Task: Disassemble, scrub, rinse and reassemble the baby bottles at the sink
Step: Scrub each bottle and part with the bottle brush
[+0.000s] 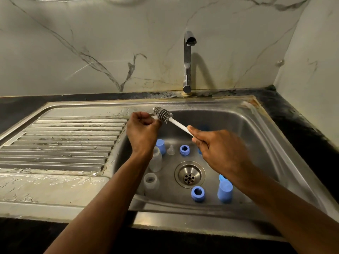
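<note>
Two clear bottles, blue parts scattered.

two bare forearms reach in from the bottom edge, each ending in a bare hand: left hand, right hand. no sleeves, gloves, rings, watch or bracelets show on either. fingernails are short and unpainted where visible.

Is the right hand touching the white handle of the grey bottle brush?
Touching: the head view shows the right hand curled around the brush's white handle.
</note>
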